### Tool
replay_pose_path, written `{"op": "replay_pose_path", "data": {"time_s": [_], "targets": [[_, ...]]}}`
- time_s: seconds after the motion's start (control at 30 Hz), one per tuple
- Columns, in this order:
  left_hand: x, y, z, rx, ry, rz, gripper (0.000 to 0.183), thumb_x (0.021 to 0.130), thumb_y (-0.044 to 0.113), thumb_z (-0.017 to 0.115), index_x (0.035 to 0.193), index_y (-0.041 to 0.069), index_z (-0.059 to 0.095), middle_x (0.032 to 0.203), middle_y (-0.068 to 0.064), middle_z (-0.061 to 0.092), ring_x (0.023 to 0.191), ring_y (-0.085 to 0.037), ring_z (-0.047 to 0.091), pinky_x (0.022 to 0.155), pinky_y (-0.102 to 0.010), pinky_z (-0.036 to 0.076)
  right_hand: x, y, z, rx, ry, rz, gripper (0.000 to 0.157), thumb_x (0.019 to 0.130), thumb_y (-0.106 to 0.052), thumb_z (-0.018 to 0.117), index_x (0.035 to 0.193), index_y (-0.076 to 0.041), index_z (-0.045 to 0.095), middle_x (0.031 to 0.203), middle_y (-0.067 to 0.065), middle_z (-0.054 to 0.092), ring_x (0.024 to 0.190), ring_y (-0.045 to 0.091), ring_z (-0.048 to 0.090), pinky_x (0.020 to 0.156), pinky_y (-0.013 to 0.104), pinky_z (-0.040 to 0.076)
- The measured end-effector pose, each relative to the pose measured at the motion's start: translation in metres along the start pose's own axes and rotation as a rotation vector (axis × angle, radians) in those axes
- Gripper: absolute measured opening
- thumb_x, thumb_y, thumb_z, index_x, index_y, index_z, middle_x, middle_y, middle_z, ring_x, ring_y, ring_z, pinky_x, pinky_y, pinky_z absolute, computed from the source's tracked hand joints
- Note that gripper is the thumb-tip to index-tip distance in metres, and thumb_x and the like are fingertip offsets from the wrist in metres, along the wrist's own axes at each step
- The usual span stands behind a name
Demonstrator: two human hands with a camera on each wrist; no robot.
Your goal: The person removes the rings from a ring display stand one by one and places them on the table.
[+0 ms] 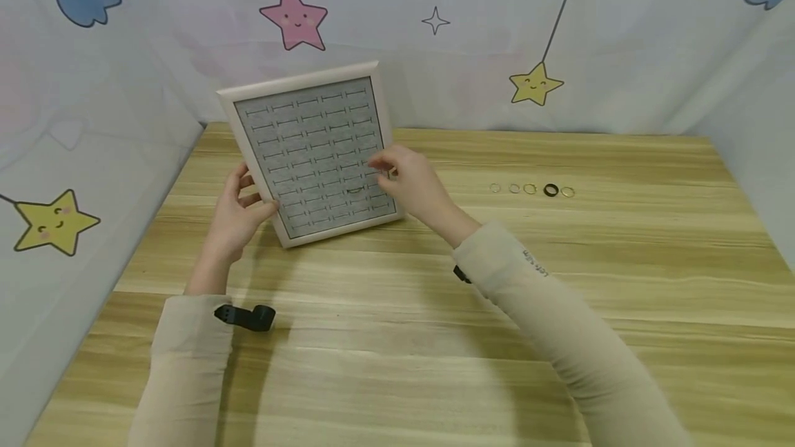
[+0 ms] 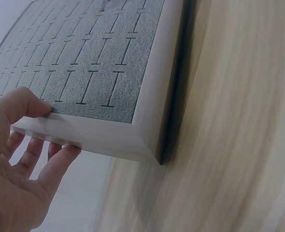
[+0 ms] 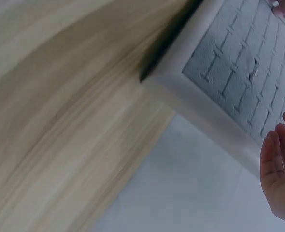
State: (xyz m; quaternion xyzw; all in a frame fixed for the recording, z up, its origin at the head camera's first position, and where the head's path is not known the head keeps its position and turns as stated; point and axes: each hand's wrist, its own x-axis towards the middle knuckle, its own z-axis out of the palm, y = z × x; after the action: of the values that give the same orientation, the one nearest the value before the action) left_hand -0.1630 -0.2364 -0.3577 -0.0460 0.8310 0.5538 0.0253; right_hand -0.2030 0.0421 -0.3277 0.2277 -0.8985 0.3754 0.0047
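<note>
A ring display board (image 1: 323, 150) with a pale wooden frame and a grey slotted pad leans tilted back on the table. My left hand (image 1: 239, 216) grips its left frame edge, thumb on the front and fingers behind. One ring (image 1: 355, 190) sits in a slot low on the right of the pad; it also shows in the right wrist view as a small ring (image 3: 253, 69). Just in front of the pad's right side, my right hand (image 1: 410, 181) has loosely bent fingers, with a gap between thumb and index finger. Nothing shows between them.
To the right on the wooden table (image 1: 385, 336) lies a row of several rings, among them a thick black ring (image 1: 551, 190) and a gold ring (image 1: 568, 192). A pale curtain (image 1: 472, 54) with printed stars hangs behind the table's back edge.
</note>
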Motion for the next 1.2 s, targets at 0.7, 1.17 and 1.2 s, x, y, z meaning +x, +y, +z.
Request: {"op": "replay_pose_path", "data": {"time_s": [0.7,1.17,1.2], "targets": [[-0.001,0.0,0.001,-0.013,0.006,0.011,0.08,0.092,0.009,0.055,0.155,0.021,0.007,0.149,-0.017,0.022,0.133,-0.038,0.033,0.083,-0.015,0.043,0.005,-0.005,0.043,-0.239,-0.055,-0.11,0.022,0.09,-0.002,0.061,0.109,-0.006,0.07,0.112,0.007,0.067,0.111,0.022,0.06,0.1,0.03,0.047],[0.0,-0.001,0.001,-0.011,0.004,0.016,0.08,0.092,0.008,0.055,0.155,0.02,0.006,0.149,-0.017,0.022,0.132,-0.037,0.033,0.082,-0.015,0.043,0.002,0.002,0.053,-0.278,0.096,-0.23,0.016,0.089,-0.001,0.061,0.098,-0.006,0.072,0.101,0.006,0.069,0.099,0.021,0.063,0.089,0.026,0.051],[0.0,-0.001,0.001,-0.01,0.005,0.015,0.08,0.092,0.008,0.055,0.155,0.02,0.006,0.149,-0.017,0.022,0.132,-0.037,0.034,0.082,-0.015,0.043,0.002,0.003,0.052,-0.272,0.098,-0.233,0.016,0.089,-0.001,0.061,0.098,-0.006,0.072,0.101,0.006,0.069,0.099,0.021,0.063,0.089,0.026,0.051]]}}
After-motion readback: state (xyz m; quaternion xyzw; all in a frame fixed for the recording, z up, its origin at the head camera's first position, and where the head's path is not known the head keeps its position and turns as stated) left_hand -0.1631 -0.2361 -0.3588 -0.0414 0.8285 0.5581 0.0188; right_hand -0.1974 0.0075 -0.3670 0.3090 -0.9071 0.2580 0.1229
